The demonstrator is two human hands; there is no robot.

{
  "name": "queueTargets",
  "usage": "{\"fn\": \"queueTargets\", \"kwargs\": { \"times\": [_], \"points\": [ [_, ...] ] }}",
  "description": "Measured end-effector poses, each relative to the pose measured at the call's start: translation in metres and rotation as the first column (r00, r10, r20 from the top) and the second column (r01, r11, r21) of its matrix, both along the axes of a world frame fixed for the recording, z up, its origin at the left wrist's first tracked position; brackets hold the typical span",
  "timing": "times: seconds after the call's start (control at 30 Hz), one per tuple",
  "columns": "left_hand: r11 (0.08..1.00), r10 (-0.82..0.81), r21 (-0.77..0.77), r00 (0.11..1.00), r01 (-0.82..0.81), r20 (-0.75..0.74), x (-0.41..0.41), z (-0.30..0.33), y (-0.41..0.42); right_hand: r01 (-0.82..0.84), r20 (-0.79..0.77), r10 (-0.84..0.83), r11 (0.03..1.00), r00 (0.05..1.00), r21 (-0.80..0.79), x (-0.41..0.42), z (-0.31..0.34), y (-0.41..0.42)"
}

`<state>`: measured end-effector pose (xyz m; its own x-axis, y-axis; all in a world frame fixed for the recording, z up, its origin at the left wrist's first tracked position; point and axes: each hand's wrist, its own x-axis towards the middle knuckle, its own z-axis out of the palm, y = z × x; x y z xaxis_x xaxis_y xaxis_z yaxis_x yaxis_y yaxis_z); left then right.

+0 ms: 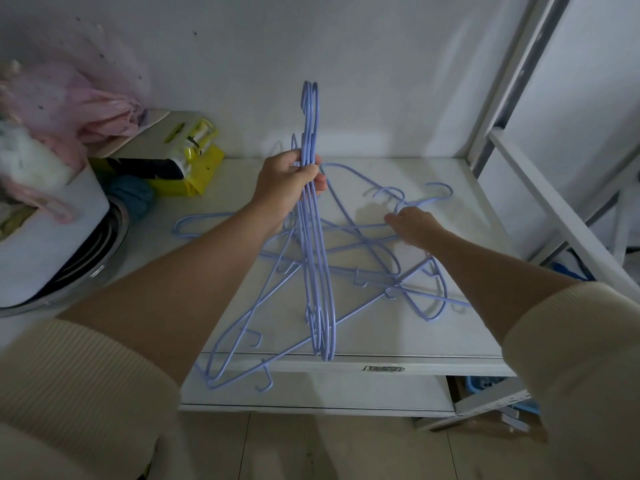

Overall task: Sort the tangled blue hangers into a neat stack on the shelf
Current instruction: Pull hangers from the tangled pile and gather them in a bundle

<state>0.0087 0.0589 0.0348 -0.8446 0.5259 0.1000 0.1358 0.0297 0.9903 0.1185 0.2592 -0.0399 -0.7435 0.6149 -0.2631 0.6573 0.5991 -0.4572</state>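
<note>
Partly done: left hand [289, 188] fingers closed round a gathered bunch of blue hangers [313, 237], held upright over the shelf [433, 337] middle. Right hand [414, 226] reaching, fingers loosely open, touching the tangled pile [381, 268] lying mid-shelf toward the right edge. Most hangers apparently left to sort.

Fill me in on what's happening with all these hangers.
A person is sorting blue hangers on a white shelf. The left hand grips a gathered bunch of hangers, held upright on edge with hooks pointing up. The right hand reaches into the tangled pile of hangers lying flat on the shelf, at the neck of one near its hook. Several are still crossed over each other, so the sorting is only partly done.
</note>
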Motion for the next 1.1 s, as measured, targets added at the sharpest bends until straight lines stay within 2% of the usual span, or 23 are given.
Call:
{"fn": "queueTargets", "kwargs": {
  "times": [0.23,0.37,0.53,0.67,0.73,0.83,0.97,1.1],
  "points": [
    [1.0,-0.013,-0.003,1.0,0.013,0.0,-0.001,0.003,-0.008,0.117,-0.2,-0.128,0.991,0.972,-0.066,-0.003,0.027,-0.002],
    [1.0,0.018,-0.019,0.997,-0.02,-0.072,-0.002,0.018,-0.013,0.21,-0.301,-0.25,0.965,0.92,-0.158,0.001,0.055,-0.004],
    [0.994,0.102,-0.012,0.985,-0.105,-0.142,0.0,0.036,-0.019,0.278,-0.418,-0.349,0.935,0.839,-0.222,0.007,0.093,-0.008],
    [0.994,0.104,-0.018,0.987,-0.107,-0.123,-0.002,0.042,-0.029,0.356,-0.464,-0.567,0.81,0.68,-0.467,0.01,0.127,-0.013],
    [0.995,0.097,-0.013,0.989,-0.099,-0.113,0.0,0.046,-0.032,0.313,-0.476,-0.589,0.782,0.653,-0.539,0.011,0.138,-0.02],
    [0.998,0.064,0.0,0.996,-0.064,-0.067,0.005,0.049,-0.034,0.159,-0.499,-0.551,0.762,0.669,-0.628,0.01,0.143,-0.045],
    [1.0,0.019,-0.014,0.999,-0.02,-0.035,0.014,0.053,-0.037,-0.04,-0.445,-0.445,0.671,0.777,-0.741,-0.006,0.149,-0.088],
    [0.997,0.012,-0.071,0.997,-0.017,-0.071,0.022,0.057,-0.039,-0.176,-0.444,-0.297,0.63,0.845,-0.756,-0.02,0.157,-0.136]
  ]
}}
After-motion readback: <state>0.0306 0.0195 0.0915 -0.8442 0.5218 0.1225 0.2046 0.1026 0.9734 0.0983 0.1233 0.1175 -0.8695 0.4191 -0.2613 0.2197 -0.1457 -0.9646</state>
